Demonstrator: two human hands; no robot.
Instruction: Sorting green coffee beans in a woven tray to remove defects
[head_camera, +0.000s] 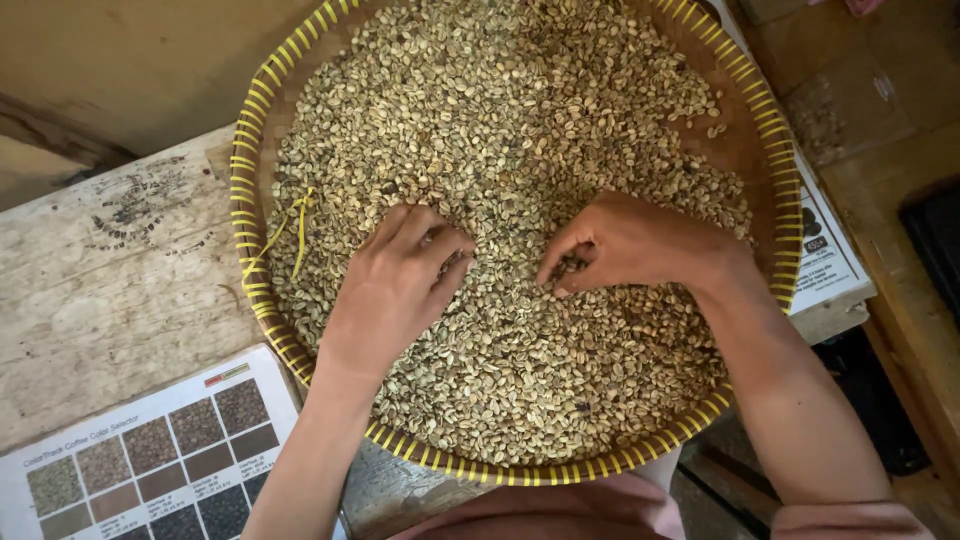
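We look straight down on a round woven tray (262, 150) that fills the middle and top of the frame, its brown wicker bound at the rim with yellow strips, a loose yellow strand (296, 225) trailing over its left edge. Pale green beans (520, 110) cover nearly the whole tray, thinning toward the upper right, where bare weave shows. Our left hand (392, 285) lies palm down on the beans at centre left, fingers bent and slightly spread, the tips pressed into the heap; it clamps nothing that we can see. Our right hand (630, 245) rests at centre right, fingers curled inward and drawn close together, the thumb and fingertips meeting over a few beans beneath the palm; we cannot tell whether any bean is actually pinched. The two hands sit near each other, with a narrow band of beans between them, and both forearms run down to the bottom edge of the frame. The tray sits on a worn, pale wooden table (110, 290) at the left. A printed chart (150, 460) with rows of bean colour swatches lies at lower left, just beside the rim. Another printed sheet (830, 262) pokes out from under the tray at the right edge.
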